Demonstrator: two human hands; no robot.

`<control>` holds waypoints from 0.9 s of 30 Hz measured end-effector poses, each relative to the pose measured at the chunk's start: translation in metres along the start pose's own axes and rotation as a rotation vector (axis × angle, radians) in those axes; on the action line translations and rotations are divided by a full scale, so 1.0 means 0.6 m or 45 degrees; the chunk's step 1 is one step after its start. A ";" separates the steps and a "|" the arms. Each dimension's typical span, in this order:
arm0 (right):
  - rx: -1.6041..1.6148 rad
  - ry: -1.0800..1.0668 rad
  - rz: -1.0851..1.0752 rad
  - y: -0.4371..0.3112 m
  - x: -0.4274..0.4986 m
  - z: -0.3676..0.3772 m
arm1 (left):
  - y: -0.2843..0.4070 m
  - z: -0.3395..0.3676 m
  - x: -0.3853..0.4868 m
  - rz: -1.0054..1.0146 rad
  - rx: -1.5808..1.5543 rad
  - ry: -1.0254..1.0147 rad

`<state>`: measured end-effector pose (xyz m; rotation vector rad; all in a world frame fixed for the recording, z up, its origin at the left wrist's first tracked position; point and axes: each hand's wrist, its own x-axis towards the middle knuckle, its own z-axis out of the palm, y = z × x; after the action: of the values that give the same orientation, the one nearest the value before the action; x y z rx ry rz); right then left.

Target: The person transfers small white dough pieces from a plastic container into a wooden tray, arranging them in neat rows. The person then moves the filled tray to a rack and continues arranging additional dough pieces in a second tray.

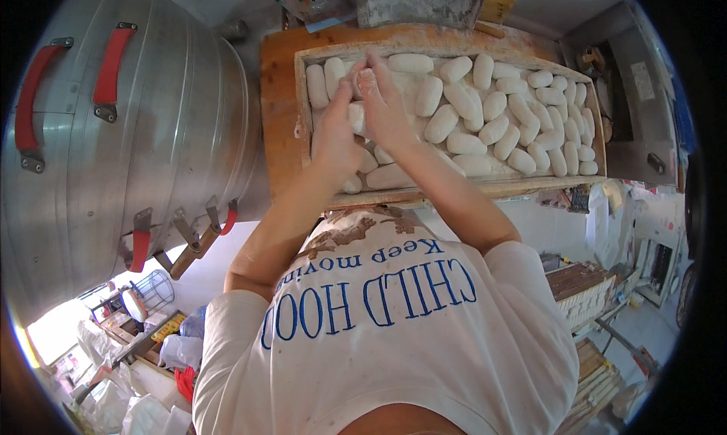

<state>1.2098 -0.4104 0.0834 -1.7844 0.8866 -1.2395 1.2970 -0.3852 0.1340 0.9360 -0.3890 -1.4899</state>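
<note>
A floured white dough piece (356, 118) sits between my palms, gripped by both hands over the left part of a shallow wooden tray (301, 94). My left hand (334, 129) presses from the left side. On the other side is my right hand (387, 107), its thumb dusted with flour and its fingers pointing away from me. Many plump, oblong dough pieces (441, 124) lie scattered in flour across the tray, most thickly on the right. Two more dough pieces (317, 86) stand side by side near the far left corner. My hands and forearms hide part of the tray.
The tray rests on a wooden tabletop (278, 122). To the left rises a large steel drum-shaped vessel (170, 111) with red-covered handles. A floury metal box (420, 3) and a plastic packet (312, 3) are behind the tray. An open metal cabinet (642, 111) stands at right.
</note>
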 end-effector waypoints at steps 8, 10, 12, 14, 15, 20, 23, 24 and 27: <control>0.155 -0.206 0.231 -0.020 0.016 -0.005 | -0.031 0.017 -0.047 0.255 0.233 -0.037; 0.086 -0.111 0.130 0.006 -0.002 0.018 | -0.011 -0.004 -0.012 0.289 0.185 -0.094; 0.159 -0.046 0.166 -0.014 -0.003 0.028 | 0.003 -0.022 0.018 0.253 0.045 -0.114; 0.137 -0.059 0.396 -0.036 0.022 0.020 | 0.015 -0.027 0.037 0.163 -0.176 -0.125; -0.001 -0.089 0.537 -0.022 0.052 0.008 | 0.019 -0.032 0.047 0.248 0.113 -0.113; -0.818 -0.100 0.246 0.098 0.071 -0.058 | 0.006 -0.111 0.111 0.652 1.552 -0.030; -1.077 -0.246 0.111 0.092 0.083 -0.139 | -0.004 -0.101 0.119 0.796 2.137 -0.288; -1.194 -0.265 0.081 0.099 0.088 -0.151 | -0.005 -0.090 0.122 0.841 2.283 -0.437; -1.400 -0.313 -0.113 0.123 0.101 -0.162 | -0.032 -0.094 0.135 0.719 2.554 -0.568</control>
<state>1.1259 -0.5164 0.0650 -2.7503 1.5044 -0.5232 1.3341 -0.4423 0.0599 1.6418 -2.4583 -0.3130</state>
